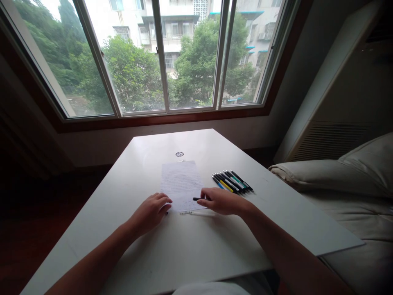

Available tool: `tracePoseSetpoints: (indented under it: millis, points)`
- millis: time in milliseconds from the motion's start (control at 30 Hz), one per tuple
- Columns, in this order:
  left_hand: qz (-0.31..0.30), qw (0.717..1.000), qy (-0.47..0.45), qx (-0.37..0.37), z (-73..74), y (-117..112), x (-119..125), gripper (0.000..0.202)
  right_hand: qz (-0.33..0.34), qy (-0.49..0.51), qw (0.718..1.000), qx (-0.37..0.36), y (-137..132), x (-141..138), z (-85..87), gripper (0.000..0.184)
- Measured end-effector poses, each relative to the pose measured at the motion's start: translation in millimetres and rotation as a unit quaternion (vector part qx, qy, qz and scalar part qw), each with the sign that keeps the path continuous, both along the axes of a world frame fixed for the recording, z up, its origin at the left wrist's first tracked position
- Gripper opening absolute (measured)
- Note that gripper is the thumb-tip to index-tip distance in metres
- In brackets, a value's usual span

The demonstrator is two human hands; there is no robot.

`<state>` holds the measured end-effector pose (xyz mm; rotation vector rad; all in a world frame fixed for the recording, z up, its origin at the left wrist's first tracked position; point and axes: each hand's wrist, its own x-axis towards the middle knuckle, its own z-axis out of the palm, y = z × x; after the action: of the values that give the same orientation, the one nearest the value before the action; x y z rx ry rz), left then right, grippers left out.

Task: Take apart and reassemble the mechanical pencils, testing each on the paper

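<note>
Glossy white table (178, 254) nearby: half-curled left hand (151, 212), hold unclear, at lined white sheet (181, 180); right hand (221, 200) pinches slim black pen (195, 199), seemingly positioning it; next needs steadiness

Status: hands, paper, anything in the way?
Left hand at near left of paper. Right hand holding black stick over it. Pens alongside, off the sheet.

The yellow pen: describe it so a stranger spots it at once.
On the white table, find the sheet of paper. To its right, beyond the right hand, lies a row of pens. The yellow pen is near the row's left end, beside the blue one; no other shows yellow.
</note>
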<state>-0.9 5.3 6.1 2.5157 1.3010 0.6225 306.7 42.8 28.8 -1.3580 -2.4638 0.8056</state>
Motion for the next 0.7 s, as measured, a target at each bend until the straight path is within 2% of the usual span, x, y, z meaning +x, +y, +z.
tracePoseSetpoints:
  millis: [133,333,467,700]
  points:
    - [-0.043,0.999,0.019,-0.026,5.3,-1,-2,0.025,-0.015,-0.024,0.999,-0.020,4,10,4.2,0.041]
    - [-0.065,0.997,0.023,-0.026,9.1,-1,-8,0.021,-0.025,-0.046,0.998,-0.037,6,17,9.8,0.034]
    - [-0.072,0.996,0.035,-0.026,9.4,-1,-9,0.017,-0.028,-0.051,0.997,-0.047,7,16,6.9,0.030]
    - [-0.074,0.996,0.043,-0.018,6.4,-5,-3,0.021,-0.032,-0.059,0.998,-0.021,9,19,0.4,0.027]
